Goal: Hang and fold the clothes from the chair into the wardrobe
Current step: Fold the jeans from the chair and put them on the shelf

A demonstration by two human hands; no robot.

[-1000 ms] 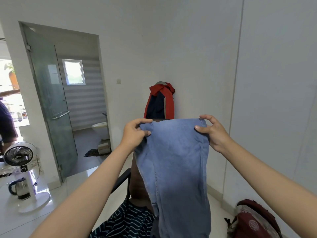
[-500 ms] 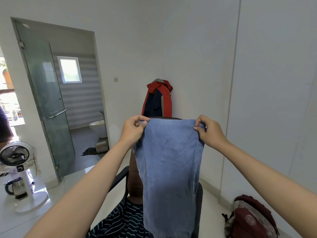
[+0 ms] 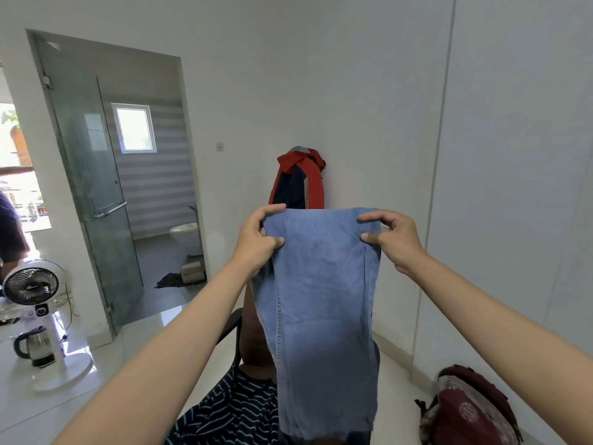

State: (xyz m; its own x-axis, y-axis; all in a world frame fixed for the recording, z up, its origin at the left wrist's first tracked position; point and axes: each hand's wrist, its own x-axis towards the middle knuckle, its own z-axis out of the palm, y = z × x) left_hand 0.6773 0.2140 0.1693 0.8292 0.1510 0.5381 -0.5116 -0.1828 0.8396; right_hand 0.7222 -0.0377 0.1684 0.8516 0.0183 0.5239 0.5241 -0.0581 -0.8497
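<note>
Grip: left hand [image 3: 256,240] and right hand [image 3: 393,237] each pinch a top corner of the jeans [image 3: 321,309].
Change: denim now hangs straighter, corners drawn level.
Position: above the chair [image 3: 236,335] and striped garment [image 3: 231,412].
Meaning: likely ready for folding.

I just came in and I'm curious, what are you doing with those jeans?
A person holds the jeans up in the air, the left hand and right hand each pinching a top corner. They hang straight down above the chair, where a striped shirt still lies. Nothing is folded yet.
</note>
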